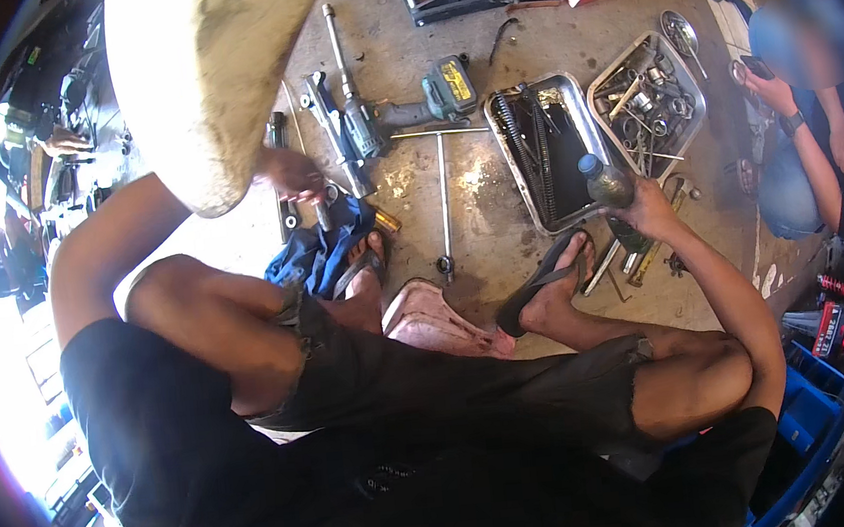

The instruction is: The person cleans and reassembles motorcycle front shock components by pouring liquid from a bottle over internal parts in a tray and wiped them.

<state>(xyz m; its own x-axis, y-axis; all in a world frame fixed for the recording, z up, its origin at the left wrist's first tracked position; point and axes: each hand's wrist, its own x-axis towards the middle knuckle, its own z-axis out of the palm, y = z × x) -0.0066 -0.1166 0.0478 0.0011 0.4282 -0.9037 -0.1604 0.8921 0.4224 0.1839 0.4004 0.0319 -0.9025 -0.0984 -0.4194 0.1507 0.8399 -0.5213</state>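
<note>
Bottle: we grip a small dark bottle (604,183) with a blue cap in our right hand (646,210), fingers wrapped round its lower body, cap tipped up and away from us, probably to keep the contents in.
Tray below it: a steel tray (580,114) with long dark springs lies just under the bottle, placed to catch drips, we judge.
Second tray: beyond the right hand, a tray of loose fittings (694,99).
Left hand (292,171): fingers bunched on a small metal part; whether pinching or merely touching, we cannot tell.
Near the left hand: a blue rag (316,258) just below; a cordless impact wrench (399,113) and a T-handle wrench (443,196) lie towards the right hand.
Far right: another person (813,139) crouches.
</note>
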